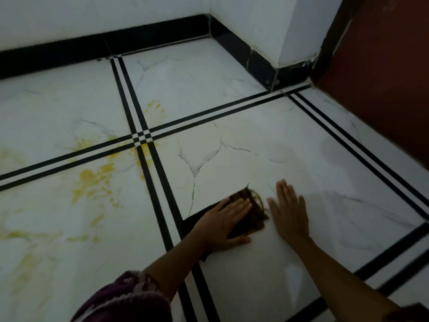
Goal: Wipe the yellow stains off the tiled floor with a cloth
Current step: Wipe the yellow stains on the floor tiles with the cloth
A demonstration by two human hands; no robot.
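**Setting:** domestic interior, a room corner seen at floor level.

**Tiled floor** (197,77): large glossy white tiles with marble veining, bordered by paired black strips. The strips meet at a line crossing (141,135), taken here as the landmark.

**Beyond the crossing:** black skirting (69,52) is fitted under white-painted walls (116,12).

**Far right of the crossing:** a reddish-brown panel (383,77), possibly a door, is set beside a projecting wall corner (299,26).

**Left of and just below the crossing:** yellow stains (92,180) are spread over the tiles.
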